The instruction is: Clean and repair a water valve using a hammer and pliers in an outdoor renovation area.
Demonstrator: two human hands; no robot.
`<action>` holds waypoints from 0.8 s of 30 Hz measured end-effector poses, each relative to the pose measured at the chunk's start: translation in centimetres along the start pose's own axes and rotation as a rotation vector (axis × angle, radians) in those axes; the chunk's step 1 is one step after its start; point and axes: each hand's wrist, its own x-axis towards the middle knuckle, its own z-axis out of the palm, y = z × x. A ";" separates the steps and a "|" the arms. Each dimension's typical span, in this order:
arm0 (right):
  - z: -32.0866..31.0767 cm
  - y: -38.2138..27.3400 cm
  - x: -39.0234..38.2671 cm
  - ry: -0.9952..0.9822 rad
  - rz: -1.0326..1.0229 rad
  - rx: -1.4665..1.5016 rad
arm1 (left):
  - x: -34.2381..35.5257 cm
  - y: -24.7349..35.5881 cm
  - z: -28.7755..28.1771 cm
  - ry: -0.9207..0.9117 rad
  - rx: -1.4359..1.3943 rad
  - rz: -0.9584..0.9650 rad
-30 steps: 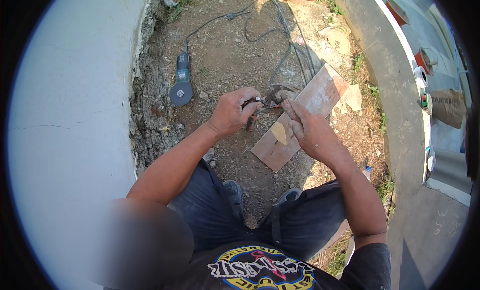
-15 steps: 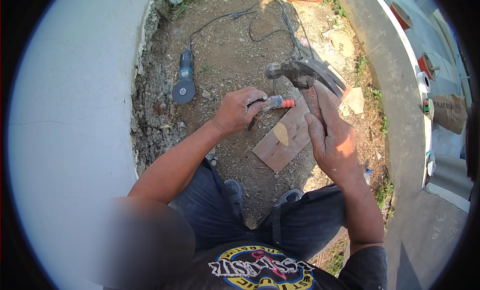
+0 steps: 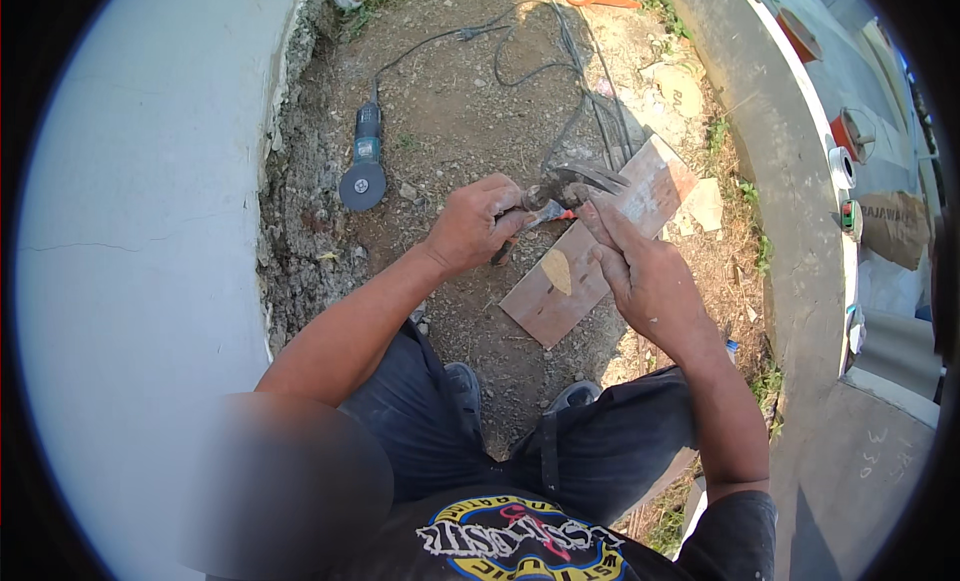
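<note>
My right hand [image 3: 655, 286] is closed round the handle of a claw hammer [image 3: 590, 173], whose grip is mostly hidden. The hammer's striking face is at the fingertips of my left hand [image 3: 473, 224]; whether it touches anything there cannot be told. Closed in a pinch, my left hand holds a small tool with a clear section and a red end [image 3: 567, 215], now partly behind the hammer. A dark piece of it shows below the fingers, and its exact kind is unclear. Beneath both hands lies a long brownish board [image 3: 590, 266] on the dirt, with a pale oval patch on it.
An angle grinder [image 3: 363, 171] lies on the ground at the left, its cable [image 3: 520, 76] trailing to the far side. A white wall [image 3: 150, 231] with a rough broken base stands left. On the right, a low concrete wall [image 3: 790, 211] borders a ledge holding a tape roll [image 3: 842, 168].
The hammer has come down and left, from raised above the board to my left hand's fingertips. My right hand moved with it; my left hand stays nearly in place.
</note>
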 end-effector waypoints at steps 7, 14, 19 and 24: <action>1.5 2.0 0.5 0.057 0.016 0.079 | -0.1 -0.6 0.1 -0.012 -0.173 -0.079; 2.9 1.9 0.5 -0.146 0.084 0.101 | -0.4 0.2 -0.5 -0.074 -0.128 -0.096; 3.5 2.1 0.7 -0.147 0.078 0.103 | -0.4 0.0 -1.0 -0.080 -0.013 -0.034; 3.4 2.1 0.6 -0.091 0.021 0.158 | -0.2 -0.1 -1.0 -0.119 0.008 -0.048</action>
